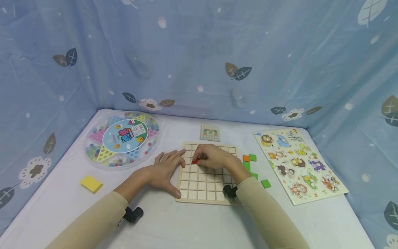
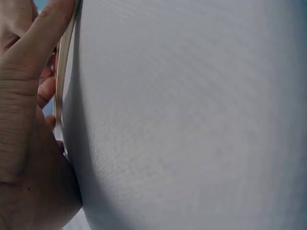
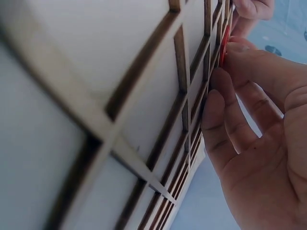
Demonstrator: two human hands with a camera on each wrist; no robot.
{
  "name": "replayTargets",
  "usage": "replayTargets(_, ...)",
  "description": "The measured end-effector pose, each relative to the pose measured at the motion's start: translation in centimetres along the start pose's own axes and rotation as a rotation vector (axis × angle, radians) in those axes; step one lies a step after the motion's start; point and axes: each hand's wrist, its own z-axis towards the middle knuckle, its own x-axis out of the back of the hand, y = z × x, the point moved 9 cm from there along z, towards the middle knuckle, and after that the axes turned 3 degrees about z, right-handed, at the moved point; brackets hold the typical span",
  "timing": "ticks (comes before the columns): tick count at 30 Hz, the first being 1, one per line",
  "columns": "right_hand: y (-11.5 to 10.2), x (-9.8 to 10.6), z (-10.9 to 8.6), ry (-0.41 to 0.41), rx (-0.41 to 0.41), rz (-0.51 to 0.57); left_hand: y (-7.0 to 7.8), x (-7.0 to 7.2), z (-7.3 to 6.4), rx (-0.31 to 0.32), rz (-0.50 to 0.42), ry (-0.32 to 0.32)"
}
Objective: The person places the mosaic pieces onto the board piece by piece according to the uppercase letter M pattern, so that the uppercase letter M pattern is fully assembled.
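A wooden grid board (image 1: pixel 202 185) with square cells lies in the middle of the table. My right hand (image 1: pixel 212 157) pinches a red square tile (image 1: pixel 194 162) between thumb and fingers over a cell in the board's upper left part. In the right wrist view the red tile (image 3: pixel 224 44) is at the fingertips, against the grid; whether it sits fully in a cell cannot be told. My left hand (image 1: pixel 164 171) rests along the board's left edge, fingers spread, thumb at the near left corner. Beyond the board lies a small pattern card (image 1: pixel 210 132).
Several green tiles (image 1: pixel 265 183) and an orange tile (image 1: pixel 246 158) lie right of the board. An animal puzzle board (image 1: pixel 298 166) is farther right. A round, clear-edged game box (image 1: pixel 124 138) stands at the back left, with yellow paper pieces (image 1: pixel 91 183) nearer. Patterned curtains (image 1: pixel 192 62) enclose the table.
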Motion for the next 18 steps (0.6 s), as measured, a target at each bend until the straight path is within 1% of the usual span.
replayTargets(3, -0.1, 0.0, -0.3, -0.001, 0.001, -0.001, 0.1, -0.1, 0.0, 0.001, -0.003, -0.001)
replayTargets(6, 0.1, 0.4, -0.9, 0.019, 0.002, 0.024, 0.3, -0.1, 0.3, -0.01, -0.007, 0.0)
replayTargets(8, 0.0, 0.8, -1.4, 0.039, 0.016, 0.045, 0.5, 0.0, 0.4, -0.017, -0.01, 0.003)
replayTargets(13, -0.6, 1.7, -2.2, 0.067, 0.062, 0.074, 0.3, 0.3, 0.2, -0.003, -0.007, 0.013)
replayTargets(16, -0.8, 2.1, -2.9, 0.068, 0.063, 0.069, 0.2, 0.2, 0.0, 0.001, -0.008, 0.016)
replayTargets(18, -0.7, 2.4, -3.5, 0.069, 0.049, 0.067, 0.3, 0.2, 0.0, 0.0, -0.012, 0.015)
